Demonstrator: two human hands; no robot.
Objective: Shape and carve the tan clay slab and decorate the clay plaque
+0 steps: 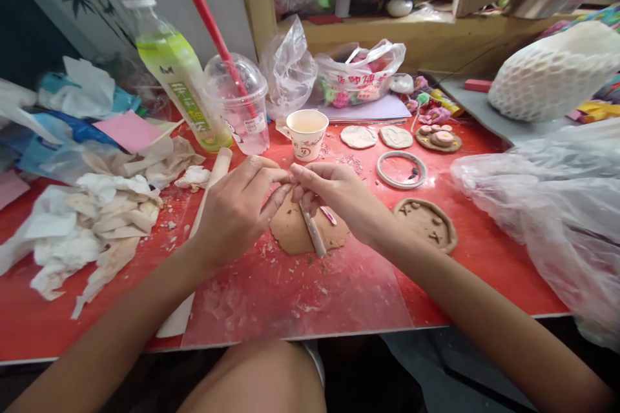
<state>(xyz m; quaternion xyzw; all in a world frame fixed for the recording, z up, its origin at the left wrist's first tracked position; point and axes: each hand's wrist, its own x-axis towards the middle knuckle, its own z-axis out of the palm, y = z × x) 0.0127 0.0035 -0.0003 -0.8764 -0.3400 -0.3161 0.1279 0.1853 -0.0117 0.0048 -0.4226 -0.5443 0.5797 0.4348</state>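
Note:
My left hand (245, 197) and my right hand (334, 190) meet fingertip to fingertip over a flat brown clay slab (285, 232). Both are closed in a pinch; anything between the fingertips is hidden or too small to make out. Below them, a thin grey stick (314, 233) lies across the slab, its upper end under my right fingers. Beside it is a small pink and white piece (328, 215). The slab rests on a clear plastic sheet (290, 303) dotted with clay crumbs. A paper cup (307, 135) stands just behind my hands.
On the left are crumpled tissues (121, 206), a long pale rolling pin (220, 168), a green drink bottle (179, 77) and a plastic cup (245, 110) with a red straw. To the right lie a clay disc with a raised rim (429, 226), a ring (402, 170) and plastic bags (533, 187).

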